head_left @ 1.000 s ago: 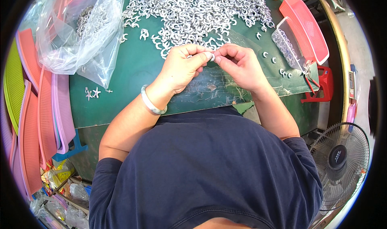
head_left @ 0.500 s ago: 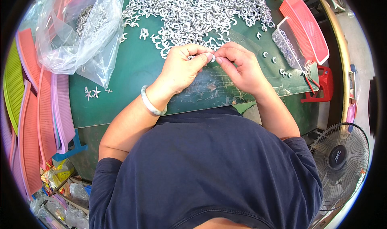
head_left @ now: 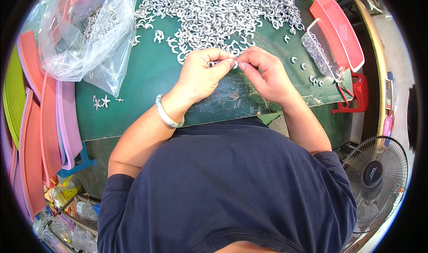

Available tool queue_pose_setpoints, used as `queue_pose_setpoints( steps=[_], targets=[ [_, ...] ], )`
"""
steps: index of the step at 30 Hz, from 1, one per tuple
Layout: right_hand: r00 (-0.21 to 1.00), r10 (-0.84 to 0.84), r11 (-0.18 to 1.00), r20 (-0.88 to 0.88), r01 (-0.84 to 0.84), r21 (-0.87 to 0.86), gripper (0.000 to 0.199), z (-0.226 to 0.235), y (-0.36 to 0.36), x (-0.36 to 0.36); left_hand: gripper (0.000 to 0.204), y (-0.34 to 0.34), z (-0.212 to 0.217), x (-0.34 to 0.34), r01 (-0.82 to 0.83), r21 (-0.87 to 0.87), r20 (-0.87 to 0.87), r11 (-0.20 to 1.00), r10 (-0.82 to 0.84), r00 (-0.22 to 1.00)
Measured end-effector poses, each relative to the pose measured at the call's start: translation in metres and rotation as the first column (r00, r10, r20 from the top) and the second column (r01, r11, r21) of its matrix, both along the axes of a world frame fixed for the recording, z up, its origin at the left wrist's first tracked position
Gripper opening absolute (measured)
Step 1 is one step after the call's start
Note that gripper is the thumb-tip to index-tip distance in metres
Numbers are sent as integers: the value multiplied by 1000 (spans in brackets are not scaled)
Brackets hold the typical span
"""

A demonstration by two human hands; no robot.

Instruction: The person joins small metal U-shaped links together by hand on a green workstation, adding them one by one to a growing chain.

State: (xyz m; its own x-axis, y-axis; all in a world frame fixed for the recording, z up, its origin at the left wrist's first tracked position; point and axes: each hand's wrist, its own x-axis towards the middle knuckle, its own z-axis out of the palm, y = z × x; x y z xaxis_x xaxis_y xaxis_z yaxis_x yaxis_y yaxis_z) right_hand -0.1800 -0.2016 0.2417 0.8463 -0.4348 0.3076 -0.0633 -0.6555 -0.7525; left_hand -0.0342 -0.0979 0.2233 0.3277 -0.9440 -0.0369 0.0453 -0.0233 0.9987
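My left hand (head_left: 200, 77), with a pale bangle (head_left: 166, 115) on its wrist, pinches a small silvery crescent-shaped piece (head_left: 235, 65) between thumb and forefinger. Another bit of silvery metal shows behind that thumb, partly hidden by the fingers. My right hand (head_left: 266, 75) is closed in a pinch right beside the crescent, its fingertips almost meeting the left ones; what it grips is too small to make out. Both hands are just above the near part of a green table (head_left: 147, 95). Beyond them spreads a large heap of similar silvery crescent pieces (head_left: 218, 17).
A clear plastic bag (head_left: 89, 52) holding metal pieces lies at left, near several star-shaped pieces (head_left: 105, 101). Pink basket (head_left: 332, 26), clear box (head_left: 318, 52) and red-handled pliers (head_left: 342, 92) sit at right. Stacked plastic baskets (head_left: 35, 132) line the left; a fan (head_left: 374, 181) stands right.
Almost nothing differs. Both hands keep their pinch at the same spot, and the view has shifted very slightly.
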Motion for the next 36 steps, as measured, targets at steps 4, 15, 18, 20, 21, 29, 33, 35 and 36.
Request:
queue_pose_setpoints(
  steps=[4,15,18,20,21,29,33,35,36],
  targets=[
    [999,3,996,-40,1,89,6,1,0,-1,13,0,0,0,-1,-4,14,1000,1,1000],
    [992,-126,949,34,110,294,5,-7,7,4,14,0,1,-2,-16,62,-305,998,34,952],
    [984,-137,982,115,120,145,6,-8,8,6,15,-1,0,-2,0,71,-427,998,30,904],
    [977,-125,992,175,123,22,8,-9,7,7,16,-2,1,-2,12,73,-479,997,24,878],
    [977,-115,992,182,123,-36,9,-8,7,8,16,-1,4,-2,20,81,-494,997,22,869],
    [982,-63,964,179,106,-244,16,-5,7,8,19,-1,0,2,66,72,-598,995,-10,801],
    [986,-76,981,148,101,-166,16,-7,8,6,19,-2,-1,3,64,68,-595,996,-12,804],
    [986,-83,987,143,101,-124,16,-7,8,5,19,-2,0,3,62,68,-595,996,-9,804],
    [986,-95,986,134,111,-125,16,-7,8,5,19,-2,-1,3,56,72,-596,996,-2,803]
  ],
)
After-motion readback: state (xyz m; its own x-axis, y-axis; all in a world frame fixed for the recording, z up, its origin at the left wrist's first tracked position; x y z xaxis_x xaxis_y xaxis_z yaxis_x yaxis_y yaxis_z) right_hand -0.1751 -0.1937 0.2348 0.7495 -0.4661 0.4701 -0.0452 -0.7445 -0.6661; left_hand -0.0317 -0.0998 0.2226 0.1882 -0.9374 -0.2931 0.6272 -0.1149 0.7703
